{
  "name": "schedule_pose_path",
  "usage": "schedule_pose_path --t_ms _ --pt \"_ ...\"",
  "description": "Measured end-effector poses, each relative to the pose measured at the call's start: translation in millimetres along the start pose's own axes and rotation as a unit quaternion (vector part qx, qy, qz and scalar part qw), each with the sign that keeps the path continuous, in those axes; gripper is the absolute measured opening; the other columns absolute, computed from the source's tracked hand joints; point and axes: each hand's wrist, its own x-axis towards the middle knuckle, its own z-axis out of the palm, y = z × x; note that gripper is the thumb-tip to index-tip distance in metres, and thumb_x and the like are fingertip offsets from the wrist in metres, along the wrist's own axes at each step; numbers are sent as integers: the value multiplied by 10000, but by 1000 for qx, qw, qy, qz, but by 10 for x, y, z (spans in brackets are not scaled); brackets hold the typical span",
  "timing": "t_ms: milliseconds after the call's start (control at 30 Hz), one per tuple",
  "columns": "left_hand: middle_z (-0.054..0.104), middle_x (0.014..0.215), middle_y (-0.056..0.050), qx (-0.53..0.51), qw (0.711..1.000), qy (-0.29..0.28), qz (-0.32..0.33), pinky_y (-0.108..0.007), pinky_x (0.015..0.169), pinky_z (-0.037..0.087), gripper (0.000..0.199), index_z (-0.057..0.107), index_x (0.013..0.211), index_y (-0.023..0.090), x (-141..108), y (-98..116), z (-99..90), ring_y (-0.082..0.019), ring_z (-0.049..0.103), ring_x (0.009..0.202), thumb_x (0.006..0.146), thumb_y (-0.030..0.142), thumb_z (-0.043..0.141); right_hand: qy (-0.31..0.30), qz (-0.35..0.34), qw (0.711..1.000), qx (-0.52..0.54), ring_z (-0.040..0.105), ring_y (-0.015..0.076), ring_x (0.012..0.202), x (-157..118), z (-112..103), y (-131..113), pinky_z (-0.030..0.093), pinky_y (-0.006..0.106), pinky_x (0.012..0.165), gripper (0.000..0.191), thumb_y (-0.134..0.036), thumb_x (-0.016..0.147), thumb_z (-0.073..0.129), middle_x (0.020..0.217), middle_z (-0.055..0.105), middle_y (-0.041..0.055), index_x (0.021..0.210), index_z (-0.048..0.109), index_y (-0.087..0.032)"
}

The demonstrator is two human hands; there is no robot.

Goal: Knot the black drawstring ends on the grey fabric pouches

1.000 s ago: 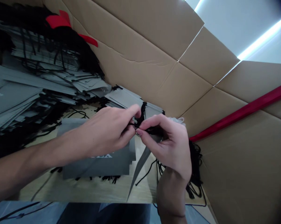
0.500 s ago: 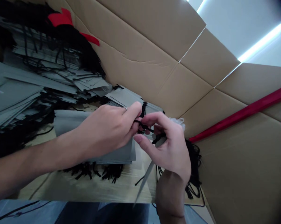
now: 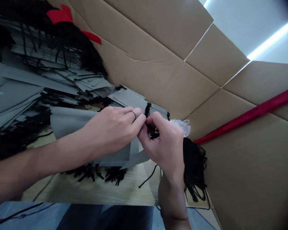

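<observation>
My left hand point(image 3: 115, 129), with a ring on one finger, is closed at the middle of the view, over a stack of grey pieces point(image 3: 70, 119) with black cord ends along the near edge. My right hand point(image 3: 166, 140) meets it fingertip to fingertip, thumb and fingers pinched together. Black cord shows between the fingers of my right hand; the tips of my left hand are partly hidden. A grey strip point(image 3: 137, 159) extends from below my right hand over the stack's right edge.
Piles of grey pieces with black cords point(image 3: 21, 89) fill the left. A bundle of black cords point(image 3: 194, 169) lies at the right, beside clear plastic point(image 3: 180, 126). Cardboard walls point(image 3: 144, 48) rise behind; a red strap point(image 3: 249, 115) crosses the right one.
Both hands have closed tighter together, and the cord between them is now mostly hidden. My right hand has moved left, and the grey strip has swung from hanging steeply to lying flatter over the stack.
</observation>
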Motion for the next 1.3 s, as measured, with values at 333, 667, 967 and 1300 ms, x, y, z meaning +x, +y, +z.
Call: schedule_pose_path --t_ms 333,667,967,1300 --pt "667 794 -54 -34 999 -12 6 -390 586 445 341 683 935 170 2 -75 106 -232 632 668 1138 95 420 32 16 999 22 632 131 730 30 47 -33 502 269 710 155 -129 1050 592 841 711 -6 978 711 -196" --pt "679 848 -29 -157 987 -18 -10 -384 641 433 283 645 1002 197 -59 -81 112 -202 604 673 1135 154 398 -143 -31 979 141 466 93 659 54 -231 170 388 257 617 368 -337 1191 720 744 581 -55 877 571 -217" --pt "552 708 18 -294 954 -34 -35 -371 597 336 322 484 806 250 -22 -58 45 -173 493 596 1098 141 407 -172 -86 940 281 400 86 640 92 -210 238 372 253 600 340 -178 1154 685 726 486 -70 843 557 -227" --pt "585 634 48 -497 865 8 -61 -283 591 432 392 733 943 217 31 -13 -246 -125 525 548 1052 20 412 -171 50 794 582 427 111 572 -11 -23 131 329 285 544 391 -251 1187 648 663 526 -37 798 628 -219"
